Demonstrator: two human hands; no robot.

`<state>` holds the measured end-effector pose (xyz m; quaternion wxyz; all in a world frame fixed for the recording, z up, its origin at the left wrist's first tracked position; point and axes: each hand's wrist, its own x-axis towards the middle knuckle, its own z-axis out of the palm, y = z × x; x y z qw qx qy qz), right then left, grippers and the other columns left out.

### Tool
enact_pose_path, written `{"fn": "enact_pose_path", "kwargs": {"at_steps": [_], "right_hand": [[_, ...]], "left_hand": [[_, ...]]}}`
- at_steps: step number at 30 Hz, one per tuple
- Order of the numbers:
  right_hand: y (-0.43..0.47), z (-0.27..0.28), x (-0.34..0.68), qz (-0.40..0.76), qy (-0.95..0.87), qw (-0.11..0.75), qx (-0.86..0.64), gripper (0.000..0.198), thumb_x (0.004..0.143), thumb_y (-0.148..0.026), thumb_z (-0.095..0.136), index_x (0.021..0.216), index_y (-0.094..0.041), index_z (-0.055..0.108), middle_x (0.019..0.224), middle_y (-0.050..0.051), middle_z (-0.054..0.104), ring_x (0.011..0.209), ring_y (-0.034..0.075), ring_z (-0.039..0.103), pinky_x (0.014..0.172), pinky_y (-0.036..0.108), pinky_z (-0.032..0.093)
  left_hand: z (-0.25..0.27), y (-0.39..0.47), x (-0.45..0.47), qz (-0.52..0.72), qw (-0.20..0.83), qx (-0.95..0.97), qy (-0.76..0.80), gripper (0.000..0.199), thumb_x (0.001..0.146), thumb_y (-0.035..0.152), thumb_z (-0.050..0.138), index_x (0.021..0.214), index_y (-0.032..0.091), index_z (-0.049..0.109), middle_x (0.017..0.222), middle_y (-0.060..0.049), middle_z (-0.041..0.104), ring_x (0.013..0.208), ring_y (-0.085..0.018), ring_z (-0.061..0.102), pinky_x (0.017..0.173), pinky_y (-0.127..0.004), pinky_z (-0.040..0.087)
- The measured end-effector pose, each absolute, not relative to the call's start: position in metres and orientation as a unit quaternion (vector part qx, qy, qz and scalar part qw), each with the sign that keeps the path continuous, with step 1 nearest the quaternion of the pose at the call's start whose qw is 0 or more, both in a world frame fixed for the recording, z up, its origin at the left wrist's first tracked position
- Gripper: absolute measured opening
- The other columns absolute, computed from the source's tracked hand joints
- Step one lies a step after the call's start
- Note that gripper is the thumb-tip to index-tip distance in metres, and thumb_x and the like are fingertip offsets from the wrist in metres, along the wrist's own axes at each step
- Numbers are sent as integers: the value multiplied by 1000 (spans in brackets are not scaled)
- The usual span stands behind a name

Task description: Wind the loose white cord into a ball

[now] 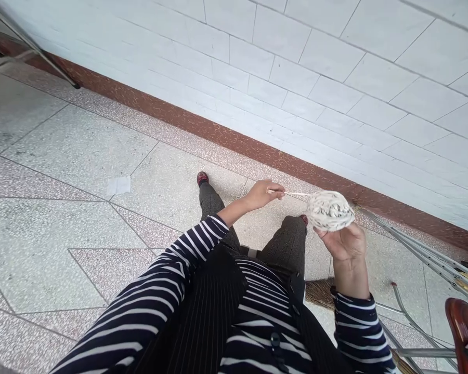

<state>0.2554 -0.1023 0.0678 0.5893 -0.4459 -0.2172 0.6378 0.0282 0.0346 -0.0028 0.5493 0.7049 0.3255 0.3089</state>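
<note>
My right hand (345,241) holds up a ball of yarn (330,210), cream-white with dark flecks, its fingers behind and beneath it. From the ball a strand of yarn (296,194) runs left, pulled straight. My left hand (264,195) pinches that strand between thumb and fingers. Under the left wrist, some loose pale yarn (242,192) shows near the floor between my legs; where it leads is partly hidden.
Ahead is a white tiled wall (257,78) with a brown baseboard (171,117). Metal crutches (413,244) lean at the right, near a chair's metal frame (405,306) and a broom head (320,292). A white paper (119,185) lies on the floor at left.
</note>
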Motion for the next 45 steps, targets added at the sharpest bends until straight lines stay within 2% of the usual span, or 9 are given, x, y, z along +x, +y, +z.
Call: {"fn": "enact_pose_path", "kwargs": {"at_steps": [2,4,8,14,20,26,32,38,45], "right_hand": [[-114,59,250,652,-215,575,-444,67,60,-37,84,125,-31,68,126,5,73,110,28,69,90,45,61],[-122,52,243,670,-215,558,-441,72,59,-39,83,128,-29,67,129,7,71,119,33,65,108,56,49],[-124,49,230,682,-223,548,-430,82,52,-36,87,131,-31,67,127,5,71,126,34,61,122,57,30],[-117,50,226,688,-227,529,-441,83,47,-29,91,128,-29,70,129,4,72,129,30,59,122,46,32],[-124,46,225,704,-243,499,-443,85,51,-30,92,132,-26,67,130,4,71,124,28,63,113,40,44],[-124,48,227,715,-254,482,-438,89,44,-32,96,129,-23,69,126,8,74,123,31,64,109,42,49],[-121,44,234,692,-210,523,-451,69,54,-35,87,121,-25,72,134,9,70,130,35,60,114,54,45],[-125,47,232,681,-182,534,-467,62,53,-32,81,113,-25,73,132,9,70,130,37,60,109,59,49],[-130,55,243,644,-209,561,-476,65,53,-42,79,116,-25,72,123,11,73,123,40,64,110,60,48]], "left_hand": [[0,36,18,303,472,755,341,23,95,32,61,83,19,75,94,-2,78,93,-17,69,119,-41,32],[-1,34,11,288,421,787,348,22,98,31,58,91,19,76,101,-3,78,98,-17,70,122,-41,27],[-6,23,10,235,392,822,339,22,100,30,56,102,19,74,110,-5,77,106,-19,69,122,-46,27],[-1,-3,28,256,540,762,249,35,91,25,69,126,20,68,128,-10,71,120,-22,65,108,-39,45],[-8,-11,37,252,545,756,261,27,90,21,69,117,19,75,118,-10,75,111,-23,68,105,-39,46],[-15,-19,37,249,537,766,251,19,96,26,61,104,21,78,108,-6,78,105,-20,70,114,-38,36],[-24,-10,17,178,576,751,269,30,99,33,52,92,17,77,96,-4,77,91,-18,68,84,-25,47],[-53,1,-13,112,507,784,340,26,94,27,51,96,18,75,88,-3,76,80,-16,66,78,-24,44],[-62,17,-35,78,375,800,462,27,95,28,51,107,22,75,98,-6,77,92,-23,69,81,-28,45]]}}
